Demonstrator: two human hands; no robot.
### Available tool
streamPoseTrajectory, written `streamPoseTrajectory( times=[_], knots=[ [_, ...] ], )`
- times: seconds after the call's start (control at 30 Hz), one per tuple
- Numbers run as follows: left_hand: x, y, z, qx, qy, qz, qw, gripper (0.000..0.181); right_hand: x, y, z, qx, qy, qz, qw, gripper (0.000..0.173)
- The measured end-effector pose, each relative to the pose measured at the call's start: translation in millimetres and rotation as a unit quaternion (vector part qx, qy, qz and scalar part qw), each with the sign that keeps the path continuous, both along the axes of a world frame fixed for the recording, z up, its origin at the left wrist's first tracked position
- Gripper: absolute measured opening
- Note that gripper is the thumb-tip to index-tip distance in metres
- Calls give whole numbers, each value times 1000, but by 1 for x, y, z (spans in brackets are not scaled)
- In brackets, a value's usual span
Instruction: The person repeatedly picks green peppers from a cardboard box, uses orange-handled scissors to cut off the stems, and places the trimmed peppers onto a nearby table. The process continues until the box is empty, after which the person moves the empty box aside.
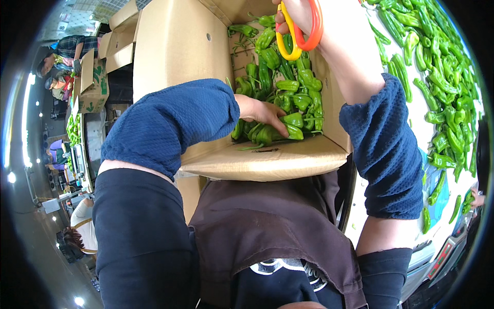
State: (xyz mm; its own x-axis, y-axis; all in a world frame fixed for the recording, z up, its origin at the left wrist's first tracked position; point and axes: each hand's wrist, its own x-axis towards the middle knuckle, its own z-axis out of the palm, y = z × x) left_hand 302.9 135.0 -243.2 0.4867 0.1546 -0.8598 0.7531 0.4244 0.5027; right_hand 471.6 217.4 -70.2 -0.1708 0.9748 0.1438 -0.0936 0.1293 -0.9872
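My left hand [264, 112] reaches palm down into an open cardboard box [177, 50] in front of me. Its thumb and fingertips touch green peppers [295, 119] near the box's near wall; whether they grip one is unclear. Many more peppers [266, 69] lie in the box, with loose cut stems [240, 46] on its bottom at the far left. Above the box's far right side, my right hand [295, 15] holds scissors [317, 33] by their red and yellow handles. The blades are hidden.
On my right, a white table [389, 42] carries a large spread of green peppers [444, 85]. A digital scale [444, 257] stands at its near end, close to another person's hand [478, 200]. Several people and another open carton [92, 83] are on the left.
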Motion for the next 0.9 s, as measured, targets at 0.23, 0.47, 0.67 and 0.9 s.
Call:
streamPoseTrajectory(
  times=[0.23, 0.47, 0.67, 0.9],
  knots=[
    [8, 36, 80, 207, 101, -44, 972, 100, 8, 8, 5, 38, -70, -17, 997, 35],
    [-42, 81, 161, 518, 46, 253, 815, 65, 24, -18, 37, 262, -302, -125, 908, 34],
    [-72, 100, 173, 575, -1, 397, 715, 64, -13, -3, 33, 21, -336, 9, 942, 52],
    [-59, 87, 178, 636, 205, 206, 714, 67, -15, 16, -3, 67, -417, 29, 906, 58]
  ],
)
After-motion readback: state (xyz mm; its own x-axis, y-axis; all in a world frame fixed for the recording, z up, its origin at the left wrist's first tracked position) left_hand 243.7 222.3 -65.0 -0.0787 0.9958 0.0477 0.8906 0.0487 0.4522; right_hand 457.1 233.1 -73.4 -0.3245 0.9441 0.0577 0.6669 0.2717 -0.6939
